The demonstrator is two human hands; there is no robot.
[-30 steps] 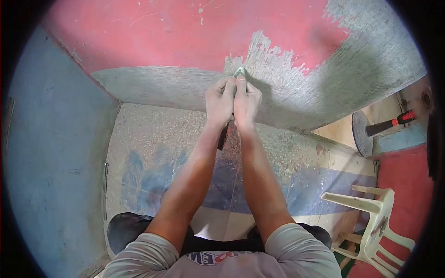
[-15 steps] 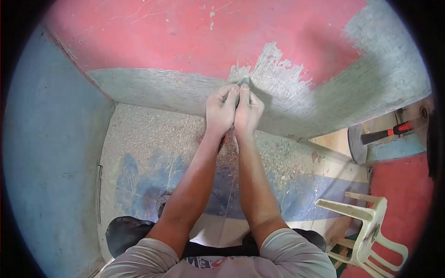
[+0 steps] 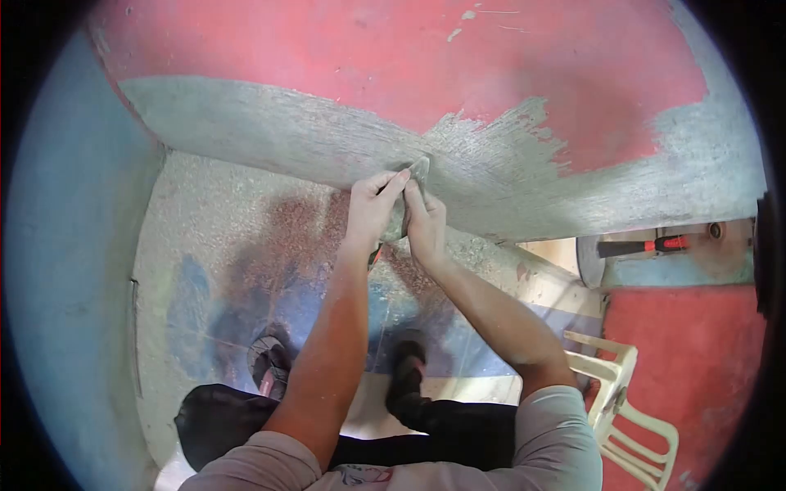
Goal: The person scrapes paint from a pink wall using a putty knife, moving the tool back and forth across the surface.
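Note:
Both my hands grip a grey flat-bladed scraper (image 3: 419,173) by its blade. A corner of the blade points up against the wall (image 3: 491,176), at the bare grey band below the pink paint. My left hand (image 3: 372,209) pinches the blade from the left, with thumb and fingers closed. From the right, my right hand (image 3: 426,225) closes on the same blade. A bit of red and black, perhaps the handle, shows below my left hand; the rest is hidden. Pale dust coats both hands.
Paint flakes and dust lie over the floor (image 3: 205,221). A blue wall (image 3: 74,270) stands on the left. At the right are a cream plastic chair (image 3: 610,393) and a tool with a black and red handle (image 3: 647,246) on a ledge. My feet are below.
My view has shifted and turned. My hands, still on the scraper, sit slightly lower against the wall, and my right elbow is farther out. More of the blade now shows, and both feet are visible.

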